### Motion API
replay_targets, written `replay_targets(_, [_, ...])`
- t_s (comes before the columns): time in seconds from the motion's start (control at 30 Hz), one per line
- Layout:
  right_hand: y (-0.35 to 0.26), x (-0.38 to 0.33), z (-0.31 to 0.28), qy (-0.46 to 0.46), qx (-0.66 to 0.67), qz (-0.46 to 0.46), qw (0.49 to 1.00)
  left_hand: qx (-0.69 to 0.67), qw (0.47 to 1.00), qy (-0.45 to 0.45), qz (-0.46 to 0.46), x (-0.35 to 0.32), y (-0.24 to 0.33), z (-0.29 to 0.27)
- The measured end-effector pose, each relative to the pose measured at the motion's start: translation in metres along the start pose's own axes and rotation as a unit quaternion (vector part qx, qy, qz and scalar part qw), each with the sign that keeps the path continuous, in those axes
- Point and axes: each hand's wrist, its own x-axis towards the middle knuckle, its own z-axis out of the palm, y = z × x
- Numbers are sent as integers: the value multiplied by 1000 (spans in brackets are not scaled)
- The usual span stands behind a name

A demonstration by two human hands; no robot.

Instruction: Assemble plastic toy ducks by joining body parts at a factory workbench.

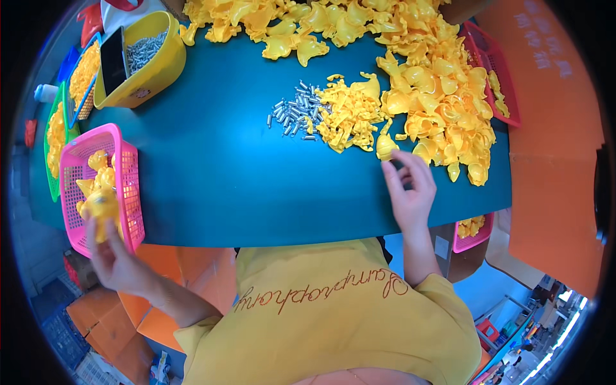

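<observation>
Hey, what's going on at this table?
A person in a yellow short-sleeved shirt is at a blue-green table. Their left hand is at a pink plastic mesh basket, by a blurred yellow plastic piece; the grip is unclear. The right hand has its fingertips close by a rounded yellow plastic shell. Small silver metal parts and heaped yellow plastic shells lie farther back.

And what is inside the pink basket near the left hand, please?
Several glossy yellow pieces lie inside the pink basket; the left hand is at a blurred one. Anything beneath the pieces is covered and cannot be seen.
</observation>
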Motion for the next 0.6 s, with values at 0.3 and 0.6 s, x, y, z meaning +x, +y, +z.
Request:
replay_targets(0.3, [14, 10, 0, 12, -24, 47, 999, 363, 918, -124, 104, 33, -76, -43])
replay_targets(0.6, [22, -8, -1, -41, 224, 121, 966, 17, 924, -313, 220, 36, 65, 137])
